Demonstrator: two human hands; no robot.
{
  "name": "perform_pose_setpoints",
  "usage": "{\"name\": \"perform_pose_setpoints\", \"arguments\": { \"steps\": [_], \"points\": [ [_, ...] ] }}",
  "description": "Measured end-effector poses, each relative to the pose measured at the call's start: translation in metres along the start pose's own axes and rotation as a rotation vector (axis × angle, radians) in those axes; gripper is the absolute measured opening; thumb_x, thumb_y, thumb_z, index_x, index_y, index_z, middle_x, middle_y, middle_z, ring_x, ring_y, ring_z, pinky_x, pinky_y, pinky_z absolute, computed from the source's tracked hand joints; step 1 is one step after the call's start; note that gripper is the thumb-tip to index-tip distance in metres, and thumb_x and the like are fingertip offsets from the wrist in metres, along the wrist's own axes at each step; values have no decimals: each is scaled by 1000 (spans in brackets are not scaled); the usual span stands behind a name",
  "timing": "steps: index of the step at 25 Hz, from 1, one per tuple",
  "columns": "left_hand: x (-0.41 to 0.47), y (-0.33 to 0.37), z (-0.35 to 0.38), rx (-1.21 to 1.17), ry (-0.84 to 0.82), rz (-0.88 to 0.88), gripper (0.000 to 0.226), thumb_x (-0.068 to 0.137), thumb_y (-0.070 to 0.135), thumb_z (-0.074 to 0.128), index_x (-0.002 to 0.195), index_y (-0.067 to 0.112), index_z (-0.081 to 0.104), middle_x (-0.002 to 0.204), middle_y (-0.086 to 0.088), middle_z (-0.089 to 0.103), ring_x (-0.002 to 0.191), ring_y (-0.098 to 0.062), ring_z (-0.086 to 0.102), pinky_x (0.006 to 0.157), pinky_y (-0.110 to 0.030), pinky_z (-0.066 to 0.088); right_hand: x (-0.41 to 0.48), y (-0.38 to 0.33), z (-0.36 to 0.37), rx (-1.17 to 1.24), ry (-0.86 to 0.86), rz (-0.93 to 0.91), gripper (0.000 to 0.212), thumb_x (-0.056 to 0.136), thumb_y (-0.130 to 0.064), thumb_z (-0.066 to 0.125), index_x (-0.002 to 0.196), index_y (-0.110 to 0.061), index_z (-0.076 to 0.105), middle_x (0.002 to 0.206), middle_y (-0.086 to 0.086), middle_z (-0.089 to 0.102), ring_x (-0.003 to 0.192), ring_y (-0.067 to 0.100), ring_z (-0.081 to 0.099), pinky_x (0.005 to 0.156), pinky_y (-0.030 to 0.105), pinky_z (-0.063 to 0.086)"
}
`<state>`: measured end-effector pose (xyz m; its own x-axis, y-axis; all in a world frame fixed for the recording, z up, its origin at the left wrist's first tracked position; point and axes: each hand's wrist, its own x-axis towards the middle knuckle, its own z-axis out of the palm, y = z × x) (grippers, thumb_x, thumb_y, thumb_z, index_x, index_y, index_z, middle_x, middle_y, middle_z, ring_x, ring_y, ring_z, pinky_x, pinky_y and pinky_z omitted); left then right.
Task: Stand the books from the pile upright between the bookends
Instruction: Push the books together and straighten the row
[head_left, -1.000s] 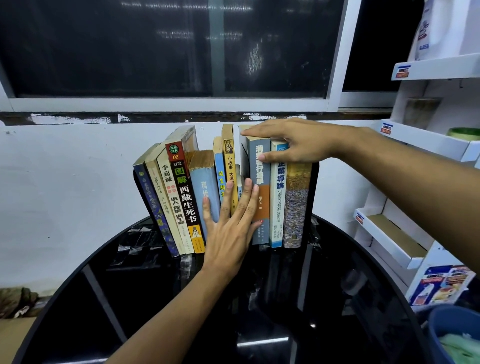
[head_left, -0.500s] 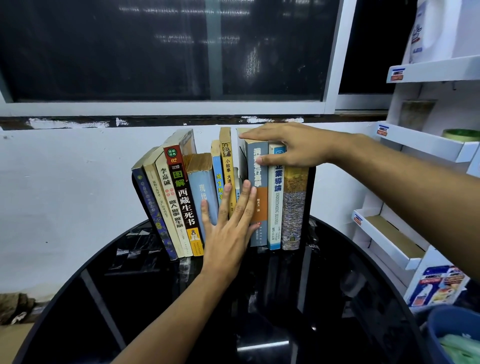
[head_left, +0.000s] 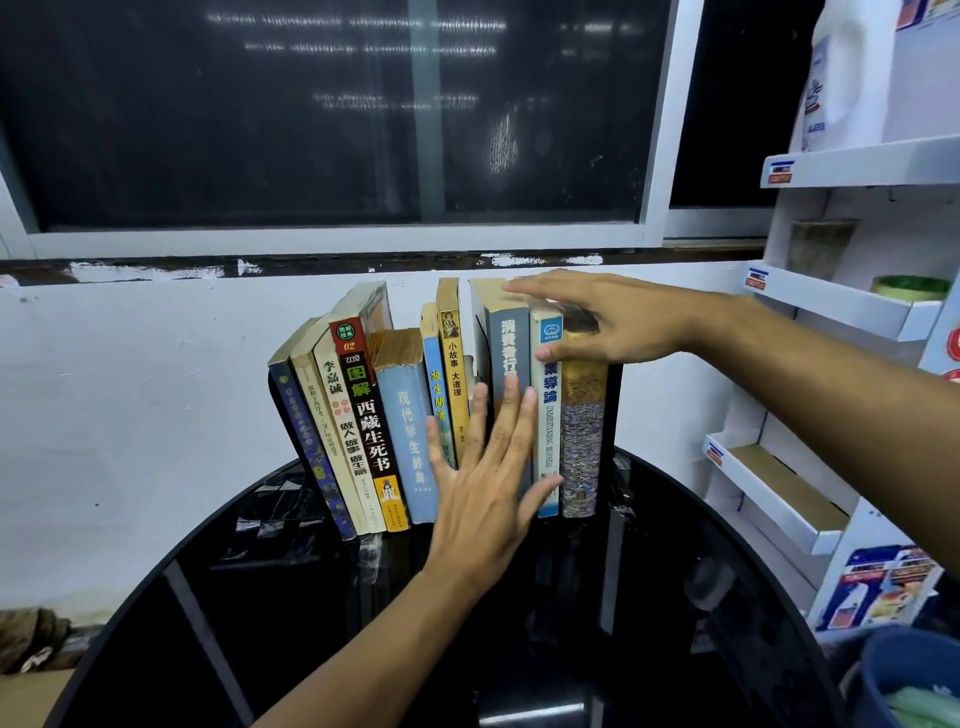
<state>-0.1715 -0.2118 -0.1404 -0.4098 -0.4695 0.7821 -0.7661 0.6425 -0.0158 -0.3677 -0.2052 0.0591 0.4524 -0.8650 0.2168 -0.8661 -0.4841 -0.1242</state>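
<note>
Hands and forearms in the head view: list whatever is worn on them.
Nothing is worn. The left hand and right hand are bare: no gloves, rings or watch visible. The left forearm and right forearm show no sleeve up to the frame edge.

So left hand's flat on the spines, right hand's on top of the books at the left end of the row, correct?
Not quite. In the head view the right hand rests on top of the books at the right end of the row, over the Understanding Business book. The left hand is flat on the spines, as you said.
</note>
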Motion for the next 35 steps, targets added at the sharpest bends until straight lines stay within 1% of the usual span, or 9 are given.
{"name": "perform_pose_setpoints", "arguments": {
  "steps": [2, 5, 9, 13, 16, 21, 28, 33, 35],
  "points": [
    [8, 7, 3, 5, -7, 35, 90, 98, 64, 45, 162, 24, -3, 170, 3, -9, 157, -23, -5, 120, -65, -6, -6, 4, -4, -26, 18, -12, 69, 94, -54, 56, 156, -38, 29, 160, -12, 32, 141, 7, 33, 118, 40, 34],
    [17, 9, 11, 61, -25, 97, 90, 96, 63, 49, 163, 26, 2, 171, 2, -4, 157, -24, -2, 119, -69, 0, -12, 9, -6, -63, 4, -47, 59, 100, -50, 49, 155, -39, 32, 160, -11, 34, 144, 7, 31, 121, 41, 29],
    [20, 9, 20, 126, -17, 85, 90, 95, 68, 47, 163, 26, 5, 171, 2, -4, 157, -24, -1, 119, -67, -1, -11, 14, -3, -85, -10, -57, 57, 102, -50, 42, 156, -39, 28, 162, -12, 31, 146, 7, 29, 121, 41, 28],
    [22, 7, 24, 157, 5, 84, 90, 95, 69, 44, 163, 25, 5, 171, 2, -6, 157, -25, 1, 120, -67, 1, -9, 19, 0, -32, 1, -57, 56, 102, -53, 40, 156, -45, 26, 159, -12, 35, 141, 9, 36, 114, 43, 40],
    [21, 5, 27, 162, 27, 92, 90, 95, 68, 44, 163, 25, 5, 171, 2, -8, 157, -26, 2, 121, -65, -1, -10, 20, 4, -12, 28, -67, 56, 102, -52, 41, 155, -45, 26, 158, -12, 37, 138, 8, 38, 112, 38, 42],
    [20, 3, 31, 184, 40, 100, 89, 95, 69, 41, 163, 25, 3, 170, 3, -9, 157, -25, 0, 121, -63, -4, -10, 21, 8, 25, 49, -62, 55, 102, -51, 40, 155, -45, 28, 156, -12, 38, 135, 8, 40, 108, 35, 46],
    [21, 0, 33, 223, 57, 99, 89, 97, 69, 38, 162, 23, -2, 170, 0, -12, 156, -20, -11, 121, -60, -11, -8, 23, 12, 32, 69, -57, 53, 103, -51, 40, 154, -46, 29, 157, -11, 38, 138, 10, 39, 111, 39, 43],
    [21, 0, 35, 247, 64, 93, 89, 97, 68, 38, 162, 23, 0, 170, -1, -9, 157, -19, -8, 121, -58, -13, -8, 23, 12, 46, 80, -58, 53, 103, -48, 40, 155, -43, 30, 156, -11, 39, 135, 6, 40, 108, 31, 44],
    [22, 1, 36, 256, 68, 90, 89, 97, 68, 39, 162, 22, 0, 171, -1, -7, 157, -19, -7, 121, -59, -11, -8, 23, 12, 43, 81, -63, 53, 103, -48, 40, 155, -44, 30, 155, -11, 40, 135, 7, 40, 109, 31, 44]
  ]
}}
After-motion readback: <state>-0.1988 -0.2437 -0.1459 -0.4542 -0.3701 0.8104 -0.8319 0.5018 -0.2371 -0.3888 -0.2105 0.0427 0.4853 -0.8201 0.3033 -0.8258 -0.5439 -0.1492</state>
